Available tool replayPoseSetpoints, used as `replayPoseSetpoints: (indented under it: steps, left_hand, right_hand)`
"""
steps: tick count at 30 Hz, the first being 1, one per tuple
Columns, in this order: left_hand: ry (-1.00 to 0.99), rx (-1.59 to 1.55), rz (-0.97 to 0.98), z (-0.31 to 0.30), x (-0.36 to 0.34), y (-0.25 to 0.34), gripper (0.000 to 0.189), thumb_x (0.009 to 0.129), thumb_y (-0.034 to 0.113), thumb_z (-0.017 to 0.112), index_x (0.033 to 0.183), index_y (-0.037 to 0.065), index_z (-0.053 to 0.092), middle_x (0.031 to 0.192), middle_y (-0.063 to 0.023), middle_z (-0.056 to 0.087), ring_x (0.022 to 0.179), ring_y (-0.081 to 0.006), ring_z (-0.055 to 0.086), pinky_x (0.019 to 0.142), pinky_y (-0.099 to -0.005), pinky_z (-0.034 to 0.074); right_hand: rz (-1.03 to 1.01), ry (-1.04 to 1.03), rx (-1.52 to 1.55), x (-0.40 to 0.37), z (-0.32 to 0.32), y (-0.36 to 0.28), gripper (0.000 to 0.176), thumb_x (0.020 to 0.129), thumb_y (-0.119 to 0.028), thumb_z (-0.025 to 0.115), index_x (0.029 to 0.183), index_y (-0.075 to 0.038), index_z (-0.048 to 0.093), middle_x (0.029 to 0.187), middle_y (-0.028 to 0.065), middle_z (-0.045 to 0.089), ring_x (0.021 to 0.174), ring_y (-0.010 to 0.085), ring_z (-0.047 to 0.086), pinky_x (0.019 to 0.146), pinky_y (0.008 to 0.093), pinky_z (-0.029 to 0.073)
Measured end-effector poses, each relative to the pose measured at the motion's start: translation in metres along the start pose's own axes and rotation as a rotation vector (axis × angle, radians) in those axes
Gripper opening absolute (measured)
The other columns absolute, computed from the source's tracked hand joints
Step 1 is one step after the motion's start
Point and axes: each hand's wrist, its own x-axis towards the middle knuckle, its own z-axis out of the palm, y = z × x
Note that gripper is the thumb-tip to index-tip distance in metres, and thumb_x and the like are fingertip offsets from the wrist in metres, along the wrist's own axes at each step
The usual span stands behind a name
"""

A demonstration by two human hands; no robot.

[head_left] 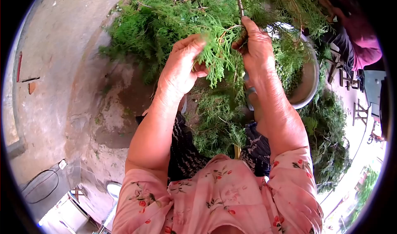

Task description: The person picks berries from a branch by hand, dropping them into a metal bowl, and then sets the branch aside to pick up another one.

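My right hand (257, 45) is closed around the woody stem of an evergreen branch (240, 2), which rises away from the fist. Leafy sprays (221, 54) of this branch hang to the left, between my two hands. My left hand (182, 64) is curled at these sprays, with green leaf between thumb and fingers; its upper fingertips are blurred. Beside my right forearm stands a metal basin (315, 79) holding small pale green pieces (291, 72), partly covered by foliage. A large heap of cut evergreen branches (144, 31) lies beyond my left hand.
More cut greenery lies between my legs (215, 122) and along the right side (326, 139). Another person in a purple top (364, 39) is at the upper right, near wooden stools (343, 70). Concrete floor (53, 68) stretches on the left, with a black cable loop (39, 186) lower down.
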Motion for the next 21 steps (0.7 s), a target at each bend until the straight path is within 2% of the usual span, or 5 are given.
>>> replayPoseSetpoints:
  steps: [3, 9, 11, 16, 21]
  left_hand:
    - [0.103, 0.151, -0.015, 0.008, -0.001, 0.001, 0.015, 0.080, 0.020, 0.063, 0.089, 0.008, 0.062, 0.071, 0.0014, 0.057, 0.057, -0.0069, 0.049, 0.043, -0.0226, 0.037]
    - [0.325, 0.634, 0.763, -0.014, 0.011, -0.006, 0.012, 0.083, 0.014, 0.058, 0.077, 0.004, 0.059, 0.062, -0.0005, 0.054, 0.050, -0.0051, 0.043, 0.042, -0.0201, 0.033]
    - [0.634, 0.281, 0.600, -0.019, -0.004, 0.027, 0.010, 0.084, 0.013, 0.056, 0.084, 0.003, 0.057, 0.069, 0.0001, 0.052, 0.056, -0.0066, 0.044, 0.044, -0.0207, 0.034]
    - [0.223, -0.166, 0.340, -0.029, 0.009, 0.027, 0.009, 0.083, 0.011, 0.053, 0.091, 0.007, 0.057, 0.080, -0.0069, 0.060, 0.062, -0.0155, 0.053, 0.048, -0.0233, 0.040]
    - [0.161, -0.032, 0.238, -0.009, 0.009, 0.019, 0.017, 0.083, 0.026, 0.059, 0.081, 0.009, 0.058, 0.062, 0.0055, 0.047, 0.050, -0.0034, 0.039, 0.042, -0.0174, 0.031]
  right_hand:
    - [-0.059, 0.031, 0.017, 0.005, 0.002, 0.003, 0.020, 0.077, -0.022, 0.065, 0.072, -0.006, 0.055, 0.055, 0.0012, 0.049, 0.042, 0.0129, 0.047, 0.039, 0.0263, 0.040]
    - [-0.107, -0.044, -0.172, 0.002, -0.001, 0.012, 0.018, 0.074, -0.021, 0.068, 0.073, -0.005, 0.059, 0.058, 0.0014, 0.053, 0.041, 0.0095, 0.045, 0.037, 0.0248, 0.036]
    - [-0.108, -0.038, -0.128, 0.011, -0.017, 0.008, 0.018, 0.074, -0.020, 0.068, 0.076, -0.004, 0.060, 0.060, 0.0015, 0.055, 0.040, 0.0093, 0.044, 0.037, 0.0247, 0.035]
    - [0.059, -0.092, -0.328, 0.008, -0.008, 0.008, 0.014, 0.074, -0.018, 0.068, 0.076, -0.007, 0.060, 0.060, -0.0015, 0.053, 0.047, 0.0088, 0.045, 0.040, 0.0225, 0.034]
    - [-0.236, -0.331, -0.517, -0.003, -0.008, 0.025, 0.025, 0.077, -0.033, 0.062, 0.073, -0.008, 0.061, 0.061, -0.0009, 0.054, 0.052, 0.0080, 0.048, 0.046, 0.0241, 0.037]
